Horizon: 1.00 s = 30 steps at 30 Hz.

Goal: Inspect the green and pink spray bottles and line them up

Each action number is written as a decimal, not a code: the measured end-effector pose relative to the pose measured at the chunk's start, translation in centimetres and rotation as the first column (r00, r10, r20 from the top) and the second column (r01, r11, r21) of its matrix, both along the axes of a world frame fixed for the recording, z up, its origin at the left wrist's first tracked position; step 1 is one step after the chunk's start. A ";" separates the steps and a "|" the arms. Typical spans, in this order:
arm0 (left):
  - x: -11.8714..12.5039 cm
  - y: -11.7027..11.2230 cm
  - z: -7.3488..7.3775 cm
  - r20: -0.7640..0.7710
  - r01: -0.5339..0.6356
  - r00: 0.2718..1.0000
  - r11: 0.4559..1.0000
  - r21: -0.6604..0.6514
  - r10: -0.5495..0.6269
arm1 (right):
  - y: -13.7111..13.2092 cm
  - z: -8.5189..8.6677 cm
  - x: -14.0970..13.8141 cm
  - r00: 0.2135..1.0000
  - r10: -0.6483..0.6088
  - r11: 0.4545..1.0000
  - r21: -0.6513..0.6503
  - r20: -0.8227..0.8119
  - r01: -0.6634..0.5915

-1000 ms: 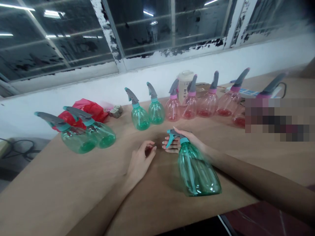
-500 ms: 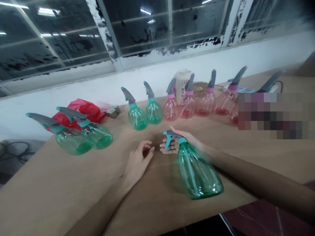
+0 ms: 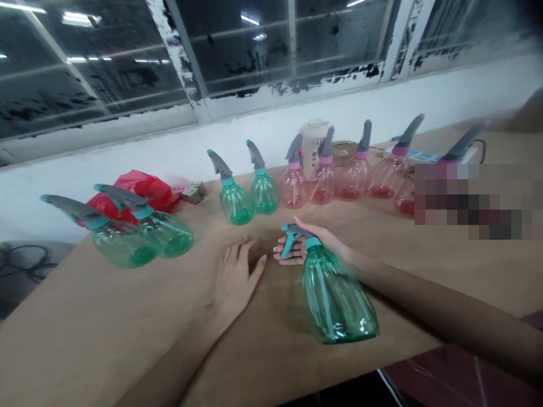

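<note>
Here, right hand (image 3: 323,240) clasps green spray bottle (image 3: 337,299) near the table (image 3: 127,328) edge; left hand (image 3: 235,277) lies spread on bare wood.

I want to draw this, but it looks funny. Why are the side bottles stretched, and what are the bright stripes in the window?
Head view: the wide lens stretches the two green bottles near the left edge; the window stripes look like lamps mirrored in glass; the green spray bottle in the right hand is blurred.
</note>
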<state>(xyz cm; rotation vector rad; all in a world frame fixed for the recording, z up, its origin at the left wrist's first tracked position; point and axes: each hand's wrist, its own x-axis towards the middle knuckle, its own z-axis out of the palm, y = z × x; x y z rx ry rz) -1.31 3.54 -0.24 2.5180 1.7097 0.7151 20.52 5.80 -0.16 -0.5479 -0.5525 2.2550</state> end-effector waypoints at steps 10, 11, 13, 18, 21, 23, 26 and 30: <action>-0.1 0.1 -0.2 -0.096 0.016 0.995 1.000 -0.023 -0.018 | -0.4 -0.1 -0.1 0.989 -0.112 0.987 0.126 0.094 0.100; -0.1 0.1 -0.2 -0.104 0.015 0.994 1.000 -0.022 -0.017 | -0.4 -0.2 -0.1 0.986 -0.120 0.985 0.135 0.112 0.105; 0.0 0.1 -0.2 -0.116 0.017 0.993 1.000 -0.020 -0.019 | -0.4 -0.4 0.0 0.986 -0.124 0.986 0.124 0.115 0.110; 0.0 0.0 -0.1 -0.131 0.041 0.990 0.999 -0.024 -0.044 | -0.5 0.0 -0.1 0.999 -0.040 0.997 0.069 0.028 0.038; 0.0 0.0 -0.1 -0.143 0.041 0.989 0.999 -0.035 -0.046 | -0.4 0.4 -0.1 0.999 -0.034 0.999 0.041 -0.002 0.034; 0.0 0.0 0.0 -0.154 0.040 0.987 0.999 -0.034 -0.044 | -0.4 0.5 -0.1 0.999 -0.036 0.999 0.031 -0.003 0.036; 0.0 -0.1 0.1 -0.164 0.043 0.985 0.999 -0.025 -0.047 | -0.4 0.5 -0.1 0.999 -0.036 0.999 0.021 0.001 0.036; 0.0 -0.1 0.0 -0.166 0.042 0.985 0.999 -0.029 -0.046 | -0.5 0.5 -0.1 0.999 -0.048 0.999 0.013 0.009 0.048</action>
